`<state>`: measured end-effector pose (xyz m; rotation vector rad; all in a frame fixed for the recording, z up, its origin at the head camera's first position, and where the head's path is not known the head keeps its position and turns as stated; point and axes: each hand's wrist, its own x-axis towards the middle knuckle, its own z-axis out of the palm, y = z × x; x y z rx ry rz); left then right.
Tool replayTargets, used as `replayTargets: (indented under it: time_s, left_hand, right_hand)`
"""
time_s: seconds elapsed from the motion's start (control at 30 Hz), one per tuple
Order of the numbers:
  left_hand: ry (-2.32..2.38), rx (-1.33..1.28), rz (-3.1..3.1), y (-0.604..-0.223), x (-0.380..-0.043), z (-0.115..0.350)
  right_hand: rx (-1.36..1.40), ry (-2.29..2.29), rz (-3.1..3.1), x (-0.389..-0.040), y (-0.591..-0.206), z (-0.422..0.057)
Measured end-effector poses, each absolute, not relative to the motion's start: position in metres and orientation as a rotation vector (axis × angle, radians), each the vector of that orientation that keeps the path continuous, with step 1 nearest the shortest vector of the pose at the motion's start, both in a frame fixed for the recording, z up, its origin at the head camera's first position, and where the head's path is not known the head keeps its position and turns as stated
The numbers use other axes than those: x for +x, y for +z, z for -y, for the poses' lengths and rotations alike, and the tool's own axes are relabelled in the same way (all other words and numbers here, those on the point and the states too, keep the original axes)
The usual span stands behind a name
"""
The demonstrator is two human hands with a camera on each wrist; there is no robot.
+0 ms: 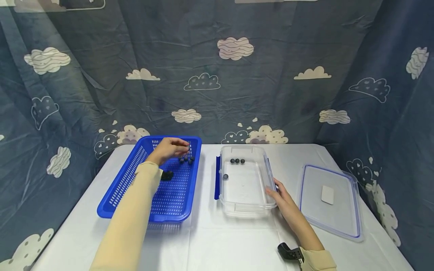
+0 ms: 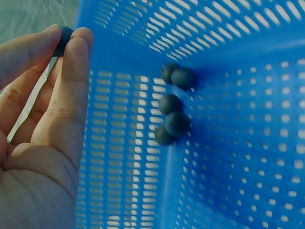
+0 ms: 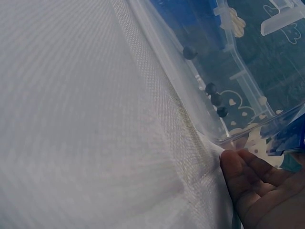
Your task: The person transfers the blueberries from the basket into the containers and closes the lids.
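Above the far part of a blue perforated basket, my left hand pinches a blueberry between thumb and fingertips. Several more blueberries lie together on the basket's floor, beside its wall. To the right, my right hand grips the right side of a clear plastic container, thumb at the rim and fingers outside. Three blueberries sit in a row near its far end. A single blueberry rests by its left wall.
A clear lid with a blue seal and a white label lies on the table at right. One blue clip flap hangs outward on the container's left side. A cloud-patterned curtain stands behind the white table.
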<state>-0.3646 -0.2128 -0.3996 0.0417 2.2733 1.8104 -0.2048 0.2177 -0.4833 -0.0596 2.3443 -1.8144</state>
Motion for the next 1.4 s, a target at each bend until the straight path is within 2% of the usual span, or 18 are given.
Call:
replayTargets:
  time_s: [0.43,0.87,1.4]
  left_hand:
    - [1.849,0.163,-2.217,-0.386,-0.37,0.183]
    - [1.828,0.244,-2.174,-0.376,-0.367,0.128]
    - [1.714,0.325,-2.144,-0.393,-0.368,0.064]
  right_hand:
    - [-0.052,-1.79,-2.369,-0.203,-0.482,-0.219]
    - [-0.043,-1.811,-2.356,-0.204,-0.482,-0.218]
    - [-0.059,-1.808,-2.353,-0.203,-0.483,-0.219]
